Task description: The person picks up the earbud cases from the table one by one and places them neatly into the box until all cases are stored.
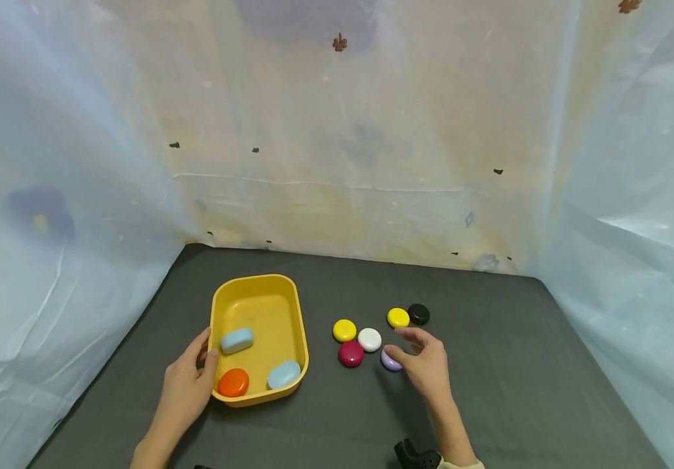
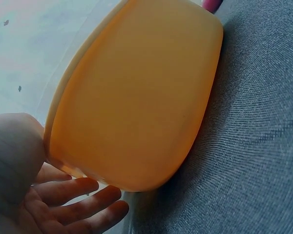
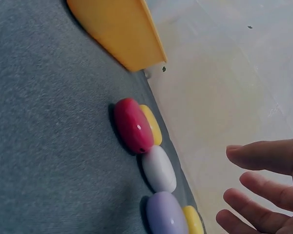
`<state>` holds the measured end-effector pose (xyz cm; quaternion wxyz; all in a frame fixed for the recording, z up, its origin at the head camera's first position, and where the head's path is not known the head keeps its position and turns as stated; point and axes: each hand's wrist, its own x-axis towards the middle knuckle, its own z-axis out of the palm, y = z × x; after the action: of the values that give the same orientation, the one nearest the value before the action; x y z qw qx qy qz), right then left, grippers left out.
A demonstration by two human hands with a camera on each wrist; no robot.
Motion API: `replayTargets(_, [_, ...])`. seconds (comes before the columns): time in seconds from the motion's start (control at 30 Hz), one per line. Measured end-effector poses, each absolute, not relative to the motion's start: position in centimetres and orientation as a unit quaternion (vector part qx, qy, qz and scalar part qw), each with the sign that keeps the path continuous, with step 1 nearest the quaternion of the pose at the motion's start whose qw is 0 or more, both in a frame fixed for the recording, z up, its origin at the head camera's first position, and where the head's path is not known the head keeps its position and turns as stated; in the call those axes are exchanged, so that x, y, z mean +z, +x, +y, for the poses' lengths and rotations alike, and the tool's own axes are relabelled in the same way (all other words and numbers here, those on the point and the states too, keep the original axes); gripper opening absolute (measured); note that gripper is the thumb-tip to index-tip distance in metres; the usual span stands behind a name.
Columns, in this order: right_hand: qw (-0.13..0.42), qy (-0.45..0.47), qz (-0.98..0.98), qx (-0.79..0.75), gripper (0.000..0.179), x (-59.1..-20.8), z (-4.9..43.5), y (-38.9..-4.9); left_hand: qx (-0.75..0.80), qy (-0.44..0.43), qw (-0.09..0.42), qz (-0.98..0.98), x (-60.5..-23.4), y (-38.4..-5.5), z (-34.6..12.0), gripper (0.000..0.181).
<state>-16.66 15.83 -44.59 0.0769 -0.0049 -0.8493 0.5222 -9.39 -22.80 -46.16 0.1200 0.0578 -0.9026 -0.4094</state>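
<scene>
My left hand (image 1: 186, 384) holds a yellow plastic tray (image 1: 302, 326) at its left side, with the thumb at the rim and the fingers along the outer wall. Inside the tray lie a light blue block (image 1: 236, 341), an orange rounded piece (image 1: 233, 383) and a pale blue oval piece (image 1: 283, 375). Over a lilac glossy piece (image 1: 391, 361) hovers my right hand (image 1: 429, 368), its thumb and fingers spread apart and holding nothing. Beside that piece sit a white one (image 1: 369, 339), a crimson one (image 1: 351, 354) and a yellow one (image 1: 345, 330).
Behind the right hand, another yellow piece (image 1: 398, 317) touches a black piece (image 1: 419, 314). Dark grey cloth (image 1: 337, 423) covers the table. Pale patterned sheeting (image 1: 337, 163) hangs behind it and on both sides.
</scene>
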Motion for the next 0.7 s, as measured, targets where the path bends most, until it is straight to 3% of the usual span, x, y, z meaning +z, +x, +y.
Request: replayTargets(0.7, [0.037, -0.026, -0.886, 0.461, 0.047, -46.0, 16.2, -16.4, -0.424, 0.058, 0.112, -0.897, -46.3, -9.4, -22.8, 0.052])
